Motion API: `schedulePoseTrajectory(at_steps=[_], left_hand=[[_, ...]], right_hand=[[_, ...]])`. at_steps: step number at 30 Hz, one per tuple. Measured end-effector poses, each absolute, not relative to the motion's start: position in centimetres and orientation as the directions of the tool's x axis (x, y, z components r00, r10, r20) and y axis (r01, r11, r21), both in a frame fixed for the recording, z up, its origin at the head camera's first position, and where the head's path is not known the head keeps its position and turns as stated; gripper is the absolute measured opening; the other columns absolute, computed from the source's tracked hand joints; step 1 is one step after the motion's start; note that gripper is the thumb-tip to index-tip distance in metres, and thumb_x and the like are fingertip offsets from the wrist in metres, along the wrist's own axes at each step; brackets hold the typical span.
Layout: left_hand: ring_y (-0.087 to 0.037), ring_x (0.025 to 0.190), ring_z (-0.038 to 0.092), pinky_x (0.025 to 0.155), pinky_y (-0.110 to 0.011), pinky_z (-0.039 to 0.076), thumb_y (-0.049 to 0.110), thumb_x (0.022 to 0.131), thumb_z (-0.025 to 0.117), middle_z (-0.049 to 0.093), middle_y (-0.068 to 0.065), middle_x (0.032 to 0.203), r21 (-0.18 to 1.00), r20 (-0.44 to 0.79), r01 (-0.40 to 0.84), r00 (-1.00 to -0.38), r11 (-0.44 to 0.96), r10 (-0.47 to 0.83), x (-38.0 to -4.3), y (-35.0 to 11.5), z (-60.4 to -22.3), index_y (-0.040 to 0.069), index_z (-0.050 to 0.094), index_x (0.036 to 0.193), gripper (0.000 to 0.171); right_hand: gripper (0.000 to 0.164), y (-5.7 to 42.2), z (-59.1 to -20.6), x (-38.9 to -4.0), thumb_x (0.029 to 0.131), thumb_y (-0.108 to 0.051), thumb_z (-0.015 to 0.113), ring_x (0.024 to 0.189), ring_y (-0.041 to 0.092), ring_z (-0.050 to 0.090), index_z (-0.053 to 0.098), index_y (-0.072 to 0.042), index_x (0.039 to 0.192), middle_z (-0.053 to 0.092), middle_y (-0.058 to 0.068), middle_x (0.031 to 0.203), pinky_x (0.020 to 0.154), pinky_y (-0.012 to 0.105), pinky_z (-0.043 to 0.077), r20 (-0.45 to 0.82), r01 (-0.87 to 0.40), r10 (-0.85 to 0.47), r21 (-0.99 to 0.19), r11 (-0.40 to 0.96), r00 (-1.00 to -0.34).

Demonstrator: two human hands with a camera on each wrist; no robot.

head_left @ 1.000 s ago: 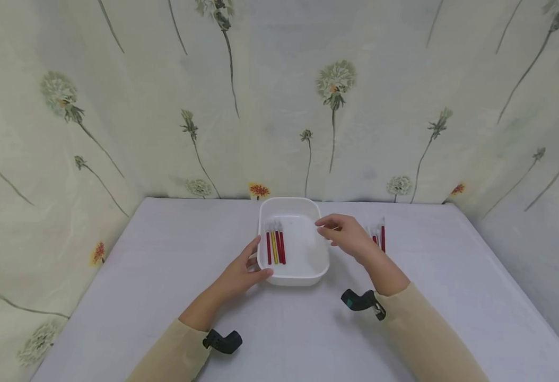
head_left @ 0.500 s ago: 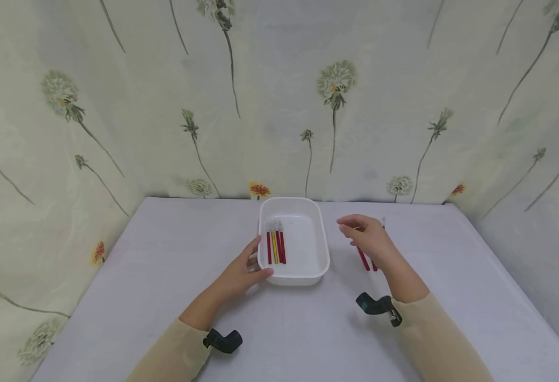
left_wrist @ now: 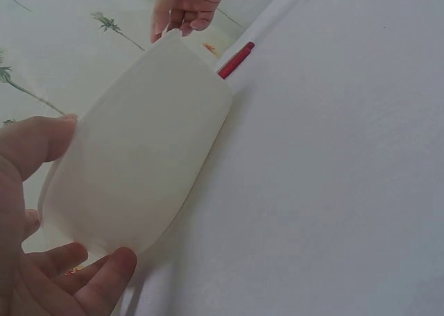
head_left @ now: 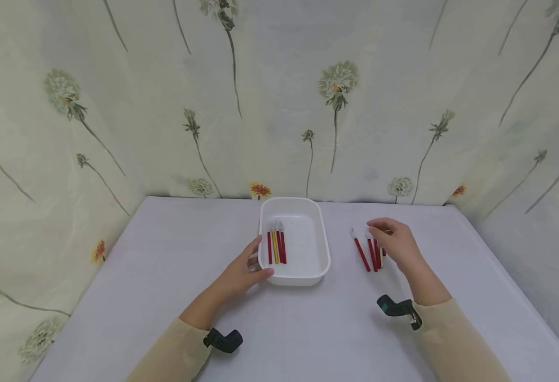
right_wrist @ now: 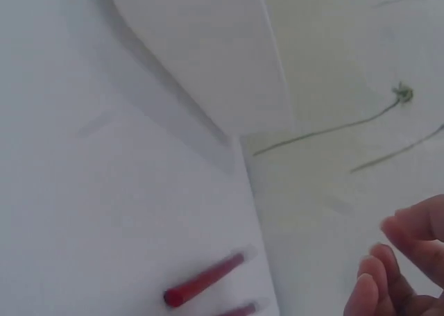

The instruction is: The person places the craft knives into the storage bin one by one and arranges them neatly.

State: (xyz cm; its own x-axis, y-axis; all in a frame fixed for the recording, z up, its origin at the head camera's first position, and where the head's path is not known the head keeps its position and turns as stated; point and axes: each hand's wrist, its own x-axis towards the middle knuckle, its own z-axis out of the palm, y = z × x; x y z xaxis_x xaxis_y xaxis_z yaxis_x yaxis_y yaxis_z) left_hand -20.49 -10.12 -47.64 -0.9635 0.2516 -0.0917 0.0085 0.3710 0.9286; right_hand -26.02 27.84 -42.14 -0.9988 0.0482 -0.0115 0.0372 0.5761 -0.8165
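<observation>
Slim red pens [head_left: 362, 254]: pointed away, long axes front-to-back.
Left hand [head_left: 238, 273]: spread, gripped white rectangular plastic tray [head_left: 308, 239].
Right hand [head_left: 396, 241]: shifted rightward; narrowly parted fingertips [right_wrist: 397, 229], held nothing.

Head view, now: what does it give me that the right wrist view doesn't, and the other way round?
Only the head view: the inside of the white tub, three red pen-like sticks and a yellow one lying in it, and the left hand at its rim.

Only the right wrist view: the inner side of the fingers of the right hand, a gap between them and nothing visibly held.

Both: the tub, the right hand, red sticks on the white tabletop, and the flowered backdrop.
</observation>
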Motion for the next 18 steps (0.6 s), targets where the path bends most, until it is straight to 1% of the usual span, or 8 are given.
schedulePoseTrajectory(at_steps=[3, 9, 16, 18], left_hand=[[-0.033, 0.140, 0.044, 0.104, -0.051, 0.047, 0.038, 0.087, 0.079, 0.029, -0.009, 0.163, 0.928, -0.091, 0.010, -0.964, 0.373, 0.252, -20.5, -10.1, -47.8, 0.028, 0.019, 0.161, 0.096], [-0.033, 0.140, 0.043, 0.104, -0.051, 0.047, 0.039, 0.086, 0.079, 0.029, -0.010, 0.163, 0.928, -0.095, 0.007, -0.962, 0.373, 0.254, -20.7, -10.2, -47.9, 0.028, 0.019, 0.161, 0.097], [-0.033, 0.140, 0.043, 0.104, -0.051, 0.047, 0.038, 0.086, 0.079, 0.030, -0.010, 0.162, 0.928, -0.098, 0.003, -0.962, 0.372, 0.253, -20.8, -10.2, -48.0, 0.028, 0.019, 0.161, 0.096], [-0.033, 0.141, 0.043, 0.104, -0.052, 0.047, 0.037, 0.086, 0.079, 0.029, -0.010, 0.163, 0.928, -0.101, 0.001, -0.962, 0.373, 0.253, -20.7, -10.2, -47.9, 0.028, 0.019, 0.161, 0.096]], right_hand=[[0.041, 28.7, -42.5, -26.2, 0.104, -0.030, 0.053, 0.108, 0.037, 0.056, 0.059, -0.002, 0.133, 0.057, 0.021, 0.127, 0.086, 0.036, 0.057, 0.001, 0.040, 0.070, -0.814, 0.580, -0.998], [0.041, 30.3, -43.4, -26.9, 0.105, -0.025, 0.052, 0.111, 0.033, 0.055, 0.057, 0.003, 0.134, 0.056, 0.024, 0.129, 0.082, 0.028, 0.057, -0.006, 0.058, 0.089, -0.808, 0.586, -0.996], [0.043, 32.0, -44.9, -27.9, 0.105, -0.028, 0.051, 0.114, 0.033, 0.055, 0.055, 0.002, 0.136, 0.055, 0.025, 0.132, 0.089, 0.037, 0.056, -0.055, 0.097, 0.086, -0.783, 0.615, -0.995], [0.043, 32.3, -45.2, -28.1, 0.105, -0.027, 0.051, 0.112, 0.032, 0.055, 0.055, 0.002, 0.136, 0.055, 0.025, 0.132, 0.089, 0.037, 0.056, -0.068, 0.106, 0.085, -0.779, 0.618, -0.994]])
